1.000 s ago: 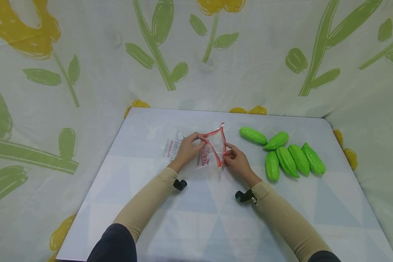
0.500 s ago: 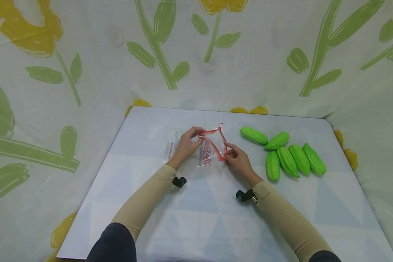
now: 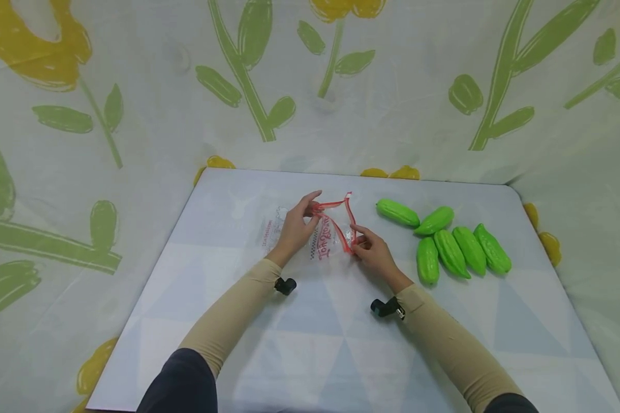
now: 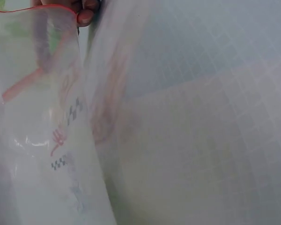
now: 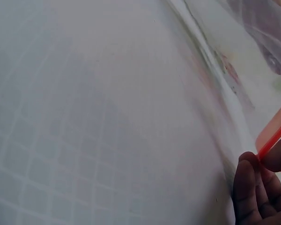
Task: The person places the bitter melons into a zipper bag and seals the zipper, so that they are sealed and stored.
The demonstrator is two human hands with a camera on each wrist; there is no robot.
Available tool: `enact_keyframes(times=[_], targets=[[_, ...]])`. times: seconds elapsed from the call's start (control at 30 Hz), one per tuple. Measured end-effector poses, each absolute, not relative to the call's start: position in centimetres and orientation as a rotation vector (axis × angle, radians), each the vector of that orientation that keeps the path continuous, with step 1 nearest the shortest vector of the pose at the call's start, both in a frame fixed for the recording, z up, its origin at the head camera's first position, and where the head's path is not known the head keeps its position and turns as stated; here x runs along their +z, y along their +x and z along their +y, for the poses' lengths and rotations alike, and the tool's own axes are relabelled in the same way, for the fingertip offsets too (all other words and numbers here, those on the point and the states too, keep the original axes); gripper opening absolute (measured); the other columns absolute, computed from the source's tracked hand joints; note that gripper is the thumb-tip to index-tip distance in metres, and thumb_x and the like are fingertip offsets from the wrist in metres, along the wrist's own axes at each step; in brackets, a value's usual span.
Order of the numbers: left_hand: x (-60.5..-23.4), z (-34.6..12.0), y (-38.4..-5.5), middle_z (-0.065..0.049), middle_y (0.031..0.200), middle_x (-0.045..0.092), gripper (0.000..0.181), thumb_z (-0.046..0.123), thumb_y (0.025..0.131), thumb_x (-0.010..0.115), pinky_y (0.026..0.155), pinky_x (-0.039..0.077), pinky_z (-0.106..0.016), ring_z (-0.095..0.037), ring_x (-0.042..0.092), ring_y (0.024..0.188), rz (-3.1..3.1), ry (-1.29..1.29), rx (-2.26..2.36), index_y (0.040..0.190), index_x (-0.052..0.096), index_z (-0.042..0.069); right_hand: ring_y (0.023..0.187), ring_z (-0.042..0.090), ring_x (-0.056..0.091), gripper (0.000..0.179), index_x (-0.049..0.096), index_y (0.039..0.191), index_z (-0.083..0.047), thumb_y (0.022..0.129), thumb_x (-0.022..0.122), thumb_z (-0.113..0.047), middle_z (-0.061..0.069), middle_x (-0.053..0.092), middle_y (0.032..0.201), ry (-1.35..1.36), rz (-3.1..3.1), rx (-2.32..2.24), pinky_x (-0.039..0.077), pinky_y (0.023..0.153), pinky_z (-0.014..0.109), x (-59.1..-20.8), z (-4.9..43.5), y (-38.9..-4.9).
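Observation:
A clear plastic zip bag (image 3: 321, 238) with red printing and a red-edged mouth is held over the table, its mouth spread apart. My left hand (image 3: 297, 226) pinches the left side of that mouth, with the index finger lifted away. On the opposite side my right hand (image 3: 373, 251) grips the red strip (image 3: 352, 217) near its lower corner. The right wrist view shows thumb and fingers (image 5: 247, 187) pinching the red edge. At the top of the left wrist view, fingertips (image 4: 85, 16) meet the bag's red rim, and its see-through wall (image 4: 37, 117) hangs below.
To the right of the bag lie several bright green, ridged vegetables (image 3: 450, 252) like bitter gourds, one (image 3: 398, 212) set apart at the back. The pale table (image 3: 310, 355) has a triangle pattern. Behind it hangs a cloth (image 3: 403, 115) printed with flowers.
My left hand has shifted slightly left and away from me, its index finger now raised. The bag's mouth has been drawn wider to the left. My right hand stays nearly in place.

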State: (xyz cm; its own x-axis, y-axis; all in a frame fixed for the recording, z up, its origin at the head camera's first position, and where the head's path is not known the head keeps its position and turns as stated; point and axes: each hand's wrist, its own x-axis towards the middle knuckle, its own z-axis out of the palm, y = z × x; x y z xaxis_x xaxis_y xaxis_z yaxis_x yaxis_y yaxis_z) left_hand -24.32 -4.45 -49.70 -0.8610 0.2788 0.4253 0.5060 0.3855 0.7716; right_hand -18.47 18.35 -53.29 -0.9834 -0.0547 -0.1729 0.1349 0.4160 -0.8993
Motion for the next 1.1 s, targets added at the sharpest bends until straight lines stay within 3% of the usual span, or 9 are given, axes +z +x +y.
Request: enact_keyframes(times=[0.23, 0.43, 0.6, 0.77, 0.93, 1.1], targets=[[-50.2, -4.4, -24.2, -0.008, 0.110, 0.072, 0.055, 0.005, 0.098, 0.065, 0.092, 0.054, -0.039, -0.022, 0.066, 0.100, -2.496, -0.682, -1.418, 0.149, 0.050, 0.015, 0.089, 0.023, 0.061, 0.056, 0.048, 0.153, -0.024, 0.100, 0.066, -0.015, 0.014, 0.064, 0.112, -0.004, 2.522, -1.615, 0.054, 0.068, 0.027, -53.0, 18.2, -18.4], [-50.7, -4.2, -23.9, -0.013, 0.118, 0.068, 0.050, 0.003, 0.100, 0.059, 0.103, 0.051, -0.041, -0.024, 0.065, 0.111, -2.555, -0.670, -1.383, 0.148, 0.050, 0.012, 0.089, 0.025, 0.060, 0.065, 0.045, 0.155, -0.029, 0.097, 0.069, -0.009, 0.014, 0.064, 0.113, -0.025, 2.527, -1.600, 0.052, 0.068, 0.029, -53.1, 17.8, -18.4], [-50.7, -4.4, -24.2, -0.014, 0.109, 0.058, 0.055, -0.009, 0.094, 0.052, 0.092, 0.055, -0.035, -0.022, 0.059, 0.097, -2.439, -0.696, -1.332, 0.147, 0.049, 0.009, 0.087, 0.023, 0.061, 0.065, 0.046, 0.155, -0.025, 0.097, 0.066, -0.004, 0.015, 0.063, 0.112, -0.029, 2.584, -1.556, 0.054, 0.068, 0.028, -53.3, 17.8, -18.3], [-50.1, -4.8, -24.3, -0.012, 0.110, 0.066, 0.050, -0.001, 0.099, 0.058, 0.089, 0.056, -0.035, -0.024, 0.065, 0.099, -2.349, -0.637, -1.351, 0.148, 0.048, 0.005, 0.085, 0.023, 0.062, 0.066, 0.045, 0.155, -0.022, 0.096, 0.064, -0.001, 0.016, 0.062, 0.110, -0.029, 2.626, -1.546, 0.054, 0.066, 0.026, -53.3, 18.0, -18.1], [-50.3, -4.7, -24.0, -0.008, 0.100, 0.074, 0.035, 0.012, 0.100, 0.065, 0.096, 0.055, -0.036, -0.023, 0.070, 0.100, -2.449, -0.583, -1.407, 0.134, 0.060, 0.005, 0.085, 0.022, 0.061, 0.069, 0.041, 0.157, -0.023, 0.096, 0.065, -0.002, 0.015, 0.061, 0.110, -0.020, 2.612, -1.578, 0.054, 0.066, 0.024, -53.3, 17.8, -18.0], [-50.6, -4.6, -23.7, -0.012, 0.117, 0.071, 0.035, 0.013, 0.100, 0.066, 0.105, 0.050, -0.037, -0.025, 0.066, 0.113, -2.569, -0.638, -1.443, 0.134, 0.059, 0.005, 0.086, 0.023, 0.059, 0.068, 0.040, 0.157, -0.023, 0.096, 0.065, -0.005, 0.015, 0.060, 0.110, -0.038, 2.604, -1.599, 0.052, 0.065, 0.024, -53.2, 17.6, -18.0]])
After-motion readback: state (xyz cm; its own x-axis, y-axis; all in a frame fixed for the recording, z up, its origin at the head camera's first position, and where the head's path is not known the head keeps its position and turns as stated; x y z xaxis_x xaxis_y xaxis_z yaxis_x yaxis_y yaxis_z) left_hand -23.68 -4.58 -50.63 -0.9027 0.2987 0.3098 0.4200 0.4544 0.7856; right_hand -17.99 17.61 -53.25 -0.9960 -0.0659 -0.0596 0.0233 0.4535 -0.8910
